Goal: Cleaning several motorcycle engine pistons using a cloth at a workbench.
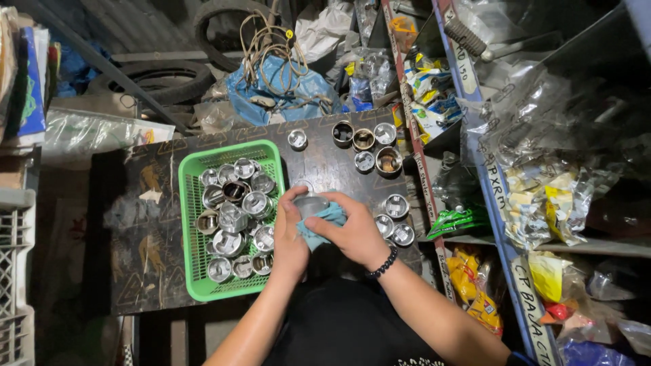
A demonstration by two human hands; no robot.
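Observation:
My left hand (290, 234) grips a round silver metal piston (309, 202) over the dark board (149, 224). My right hand (352, 234), with a black bead bracelet at the wrist, presses a blue-green cloth (324, 222) against the piston. Just left of my hands sits a green plastic basket (193, 271) holding several similar metal pistons (234, 217). More pistons stand loose on the board: a group at the far edge (369, 146), one alone (297, 139), and three (395, 220) right of my hands.
A shelf rack (498, 224) crammed with bagged parts stands to the right. Beyond the board lie tyres (166, 81), a blue bag with coiled cord (278, 85) and plastic wrappings. A grey crate (13, 271) is at the left edge.

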